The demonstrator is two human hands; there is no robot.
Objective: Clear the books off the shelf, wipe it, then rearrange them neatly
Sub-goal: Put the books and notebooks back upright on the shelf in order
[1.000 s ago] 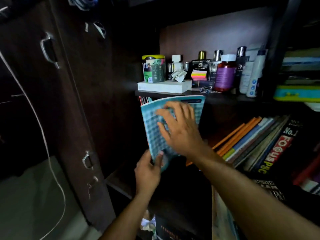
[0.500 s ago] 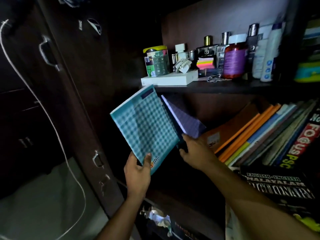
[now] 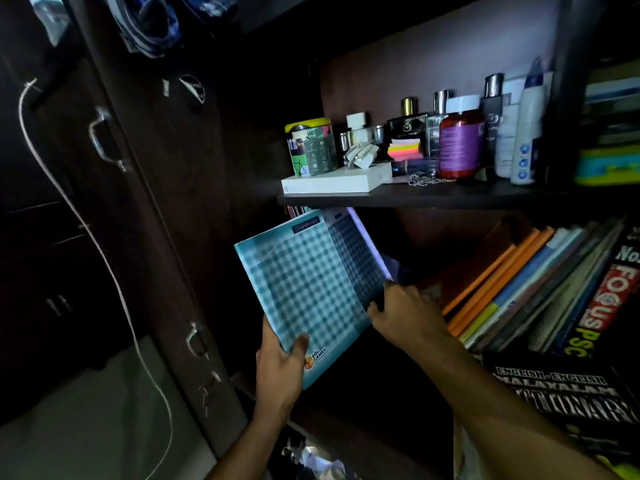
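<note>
Head view shows the left hand (image 3: 280, 368) gripping the lower corner of a thin, flat teal-and-white checked notebook (image 3: 304, 285), thumb laid across the glossy front cover beside a small orange logo, the fingers hidden behind it. The notebook is tilted, its top edge leaning away toward the underside of the upper shelf. The right hand (image 3: 405, 315) pinches the bottom of a second checked notebook (image 3: 353, 251), darker and in shadow, which stands just behind the first and overlaps its right edge; its pale page block shows along the upper right side. Both forearms rise from the bottom of the frame, the right one crossing in from the lower right, wrist bent toward the books.

Right of the right hand, a row of leaning softcover books (image 3: 526, 289) with orange, blue and grey spines slants against one another on the dark wooden lower shelf (image 3: 398, 382). Below them lies a thick black dictionary (image 3: 561, 393) with white block lettering.

On the dark upper shelf board (image 3: 433, 197) sit a flat white box (image 3: 332, 181), a printed cylindrical tin (image 3: 311, 147), a stack of neon sticky notes (image 3: 405, 148), a purple-labelled plastic bottle (image 3: 459, 143) and several perfume bottles. A white cord (image 3: 104, 265) hangs down the dark cupboard doors at left.
</note>
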